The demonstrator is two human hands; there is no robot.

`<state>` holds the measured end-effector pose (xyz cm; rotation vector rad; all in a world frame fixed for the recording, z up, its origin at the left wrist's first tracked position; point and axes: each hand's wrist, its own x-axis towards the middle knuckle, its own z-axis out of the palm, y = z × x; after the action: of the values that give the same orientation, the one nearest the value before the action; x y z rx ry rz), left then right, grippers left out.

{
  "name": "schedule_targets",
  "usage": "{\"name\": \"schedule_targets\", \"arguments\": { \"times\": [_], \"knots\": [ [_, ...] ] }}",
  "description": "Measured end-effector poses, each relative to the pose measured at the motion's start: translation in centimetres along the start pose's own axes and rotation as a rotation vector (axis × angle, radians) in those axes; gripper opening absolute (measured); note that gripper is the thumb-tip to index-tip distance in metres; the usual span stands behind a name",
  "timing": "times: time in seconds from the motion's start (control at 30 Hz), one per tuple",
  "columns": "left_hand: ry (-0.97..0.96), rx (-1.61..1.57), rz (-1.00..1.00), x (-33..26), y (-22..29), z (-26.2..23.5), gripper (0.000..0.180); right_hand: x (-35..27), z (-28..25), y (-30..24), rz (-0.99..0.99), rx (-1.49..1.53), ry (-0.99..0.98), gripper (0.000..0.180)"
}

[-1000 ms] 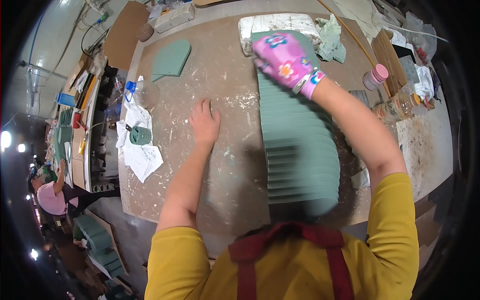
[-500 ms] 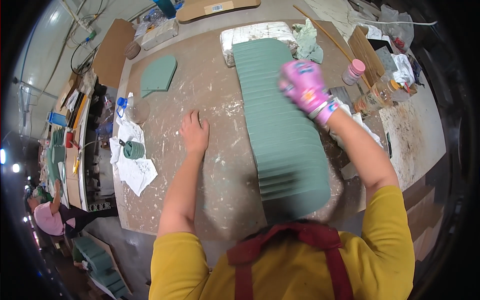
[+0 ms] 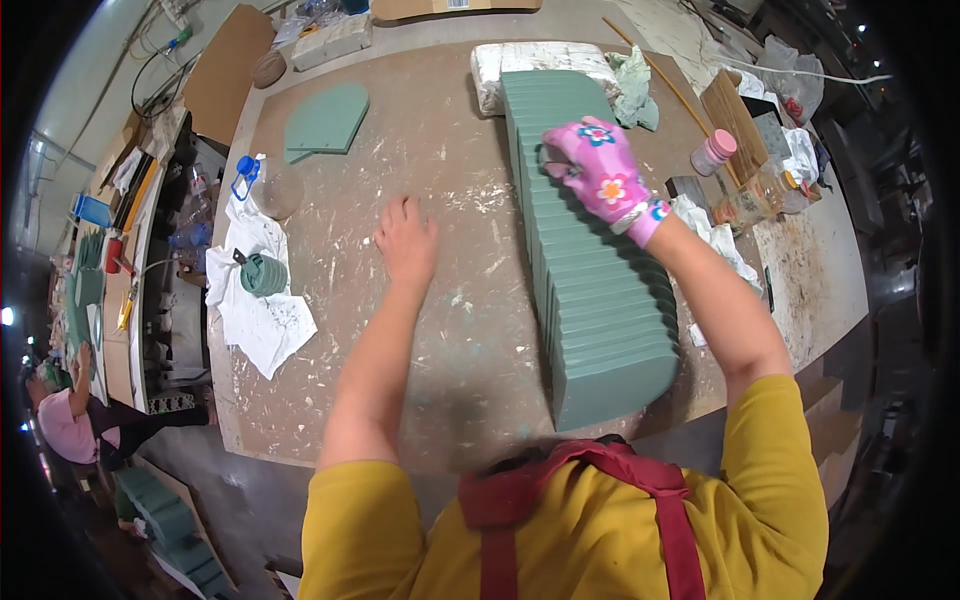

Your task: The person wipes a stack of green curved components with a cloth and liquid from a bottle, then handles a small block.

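Observation:
A long row of green foam slabs [image 3: 600, 290] stands on edge down the right half of the worn brown table [image 3: 450, 330]. My right hand [image 3: 598, 170], in a pink flowered glove, presses on the top of the row near its far end, fingers curled over the slab edges. My bare left hand [image 3: 406, 240] rests flat on the table surface, fingers spread, well left of the row and holding nothing.
A fan-shaped green foam piece [image 3: 328, 120] lies at the far left. White cloth with a green round object [image 3: 264, 275], a plastic bottle [image 3: 256, 180], a pink-capped jar [image 3: 713, 152], a white block [image 3: 540, 62] and a wooden stick are around. A person [image 3: 70, 425] sits at lower left.
My gloved right hand slid along the top of the foam row toward me, then back toward its far end. My left hand stayed flat on the table.

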<state>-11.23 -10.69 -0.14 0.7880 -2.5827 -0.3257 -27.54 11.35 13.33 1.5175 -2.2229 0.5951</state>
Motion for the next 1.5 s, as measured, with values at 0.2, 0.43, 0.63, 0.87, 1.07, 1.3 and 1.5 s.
{"name": "schedule_targets", "arguments": {
  "times": [0.2, 0.43, 0.63, 0.87, 1.07, 1.3, 1.5],
  "knots": [
    [0.007, 0.003, -0.011, -0.1, 0.4, 0.1, 0.041, -1.1, -1.2, 1.6, 0.026, -0.033, -0.093, 0.03],
    [0.019, 0.028, -0.012, -0.4, 0.0, 0.2, 0.04, -1.2, -0.9, 3.2, -0.016, 0.027, -0.107, 0.032],
    [0.039, 0.025, -0.008, -0.2, 0.6, 0.2, 0.039, 0.5, 0.0, 2.2, -0.154, 0.034, -0.114, 0.033],
    [0.039, 0.029, -0.018, -0.3, 0.6, -0.1, 0.039, -0.5, -2.4, 3.7, 0.037, 0.101, -0.096, 0.025],
    [0.043, 0.012, -0.015, -0.1, 0.5, 0.0, 0.038, 1.5, -0.8, 3.1, -0.173, 0.015, -0.073, 0.03],
    [0.042, 0.002, -0.014, -0.2, 0.6, 0.0, 0.039, 0.8, -1.6, 2.7, -0.198, -0.05, -0.059, 0.023],
    [0.005, 0.001, -0.025, -0.5, 0.1, 0.3, 0.041, -3.1, -6.5, 7.6, 0.387, 0.423, 0.123, 0.03]
  ]
}}
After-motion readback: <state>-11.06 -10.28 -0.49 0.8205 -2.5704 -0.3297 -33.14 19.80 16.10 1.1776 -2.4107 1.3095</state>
